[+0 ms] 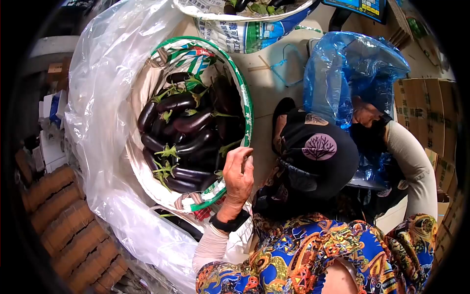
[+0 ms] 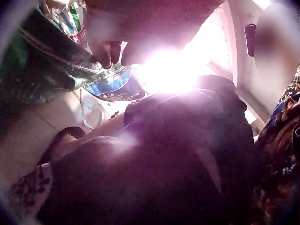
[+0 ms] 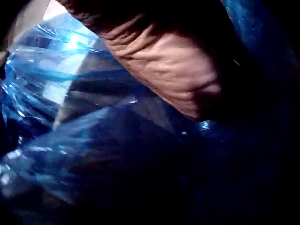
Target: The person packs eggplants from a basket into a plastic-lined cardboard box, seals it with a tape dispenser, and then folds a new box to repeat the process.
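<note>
My left hand (image 1: pixel 238 176) is at the near right rim of a green-edged basket (image 1: pixel 248 110), its fingers loosely bent. Dark purple eggplants (image 1: pixel 193 122) with green stems fill the basket, which has a white lining. In the left wrist view, the fingers (image 2: pixel 104 56) show at the top beside the green rim. My right hand (image 1: pixel 364 115) reaches into a blue plastic bag (image 1: pixel 325 73). In the right wrist view its wrinkled skin (image 3: pixel 173 70) is lit, while the fingers are lost in shadow, so I cannot tell what they hold.
Clear plastic sheeting (image 1: pixel 98 112) wraps the basket's left side. A second lined container (image 1: pixel 235 34) with eggplants stands at the top, next to a scale's blue keypad (image 1: pixel 364 7). Cardboard (image 1: pixel 426 117) stands at the right, and stacked brown boxes (image 1: pixel 73 220) lie lower left.
</note>
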A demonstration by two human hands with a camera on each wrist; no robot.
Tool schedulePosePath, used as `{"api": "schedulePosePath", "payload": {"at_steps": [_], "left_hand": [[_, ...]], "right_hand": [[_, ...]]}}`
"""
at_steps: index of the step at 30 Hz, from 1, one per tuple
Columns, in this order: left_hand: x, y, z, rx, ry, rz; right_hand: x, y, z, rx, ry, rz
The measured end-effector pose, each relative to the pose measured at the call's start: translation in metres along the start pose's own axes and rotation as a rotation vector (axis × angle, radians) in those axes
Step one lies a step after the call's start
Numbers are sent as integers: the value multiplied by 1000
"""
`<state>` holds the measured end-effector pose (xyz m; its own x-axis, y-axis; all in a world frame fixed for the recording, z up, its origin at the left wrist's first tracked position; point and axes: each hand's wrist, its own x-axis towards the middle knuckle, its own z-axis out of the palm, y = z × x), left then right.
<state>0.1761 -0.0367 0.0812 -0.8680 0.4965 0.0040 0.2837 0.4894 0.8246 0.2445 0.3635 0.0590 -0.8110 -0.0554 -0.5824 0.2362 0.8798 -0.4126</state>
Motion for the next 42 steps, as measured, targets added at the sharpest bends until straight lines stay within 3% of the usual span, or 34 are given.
{"api": "schedulePosePath", "payload": {"at_steps": [1, 6, 7, 9, 11, 13, 15, 17, 18, 19, 21, 23, 24, 25, 27, 30, 37, 40, 42], "left_hand": [[-1, -2, -1, 34, 23, 40], [9, -18, -18, -31, -72, -263], [8, -52, -19, -55, -126, -293], [32, -64, -24, 31, -106, -318], [69, -81, -18, 175, -118, -246], [108, -112, 4, 339, -10, -105], [146, -146, 37, 525, -28, -112], [169, -148, 66, 681, -70, -300], [173, -146, 75, 817, -10, -282], [180, -137, 74, 704, -28, -347], [184, -148, 74, 642, 45, -278], [192, -153, 60, 339, 82, -508], [196, -195, 53, 286, 72, -539], [191, -195, 34, -598, 0, -804], [162, -129, 4, -1098, 241, -819], [127, -98, -33, -1491, 15, -682], [89, -61, -47, -1645, -35, -512], [88, -62, -49, -1643, -121, -460], [90, -69, -55, -1544, -69, -465]], "right_hand": [[0, -1, 0, 4, 0, 4], [-1, 4, -1, -2, -5, 20], [-1, 4, -1, -3, -8, 21], [-1, 6, -2, 4, -8, 31], [-2, 6, -5, 6, -7, 33], [1, 5, -9, 8, -8, 29], [0, 6, -8, 10, -7, 39], [1, 5, -10, 7, 0, 49], [1, 5, -12, 8, -2, 42], [0, 6, -13, 8, 0, 44], [-1, 7, -14, 10, 2, 54], [-2, 9, -19, 12, 2, 53], [-3, 10, -21, 13, 3, 56], [-3, 11, -23, 10, 5, 57], [0, 10, -24, 10, -4, 68], [3, 6, -32, 8, -28, 98], [5, -1, -55, 31, -106, 208], [-5, 13, -51, -53, -17, 9], [-14, 26, -46, -55, 27, -85]]}}
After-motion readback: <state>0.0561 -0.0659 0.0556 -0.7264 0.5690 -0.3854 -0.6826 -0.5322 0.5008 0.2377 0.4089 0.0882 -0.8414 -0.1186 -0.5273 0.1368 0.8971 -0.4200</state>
